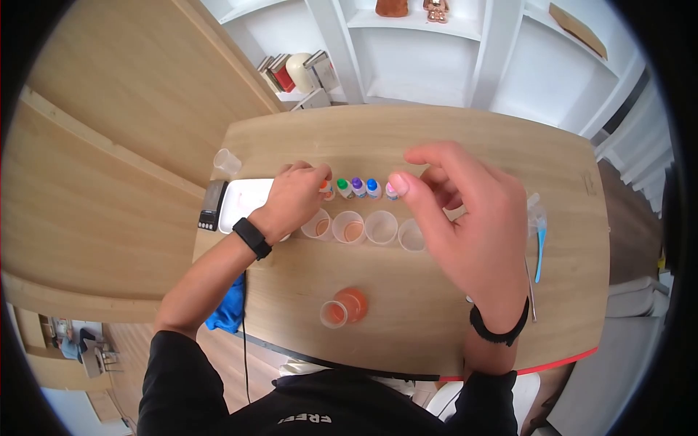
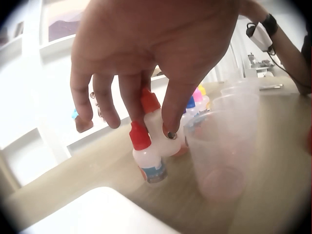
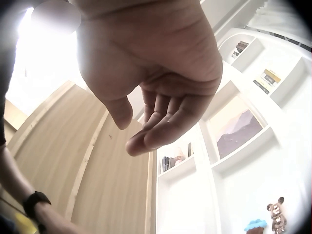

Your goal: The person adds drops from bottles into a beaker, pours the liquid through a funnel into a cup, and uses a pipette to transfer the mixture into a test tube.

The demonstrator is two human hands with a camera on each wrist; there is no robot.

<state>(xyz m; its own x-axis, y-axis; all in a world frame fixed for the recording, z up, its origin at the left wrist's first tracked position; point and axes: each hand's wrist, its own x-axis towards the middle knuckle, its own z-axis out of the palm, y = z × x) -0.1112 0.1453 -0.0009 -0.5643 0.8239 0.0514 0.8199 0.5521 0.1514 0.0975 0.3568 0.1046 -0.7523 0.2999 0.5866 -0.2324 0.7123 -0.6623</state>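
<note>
My left hand [image 1: 294, 195] reaches over the row of small dropper bottles, pinching an orange-capped bottle [image 2: 158, 127] between thumb and fingers. Close beside it in the left wrist view stands a red-capped bottle [image 2: 150, 163]. Further along the row are a green-capped bottle [image 1: 345, 188], a purple-capped bottle [image 1: 358, 187], a blue-capped bottle [image 1: 373, 189] and a pink-capped bottle [image 1: 392, 190]. Raised over the right part of the table, my right hand [image 1: 472, 218] holds nothing, its thumb apart from loosely bent fingers. It hides part of the cup row.
Several clear plastic cups [image 1: 380, 228] line up in front of the bottles. A flask of orange liquid [image 1: 352, 304] stands nearer the body. At left are a white tray [image 1: 236, 202], a black scale [image 1: 212, 205] and another cup [image 1: 227, 161]. A blue-handled tool [image 1: 540, 254] lies right.
</note>
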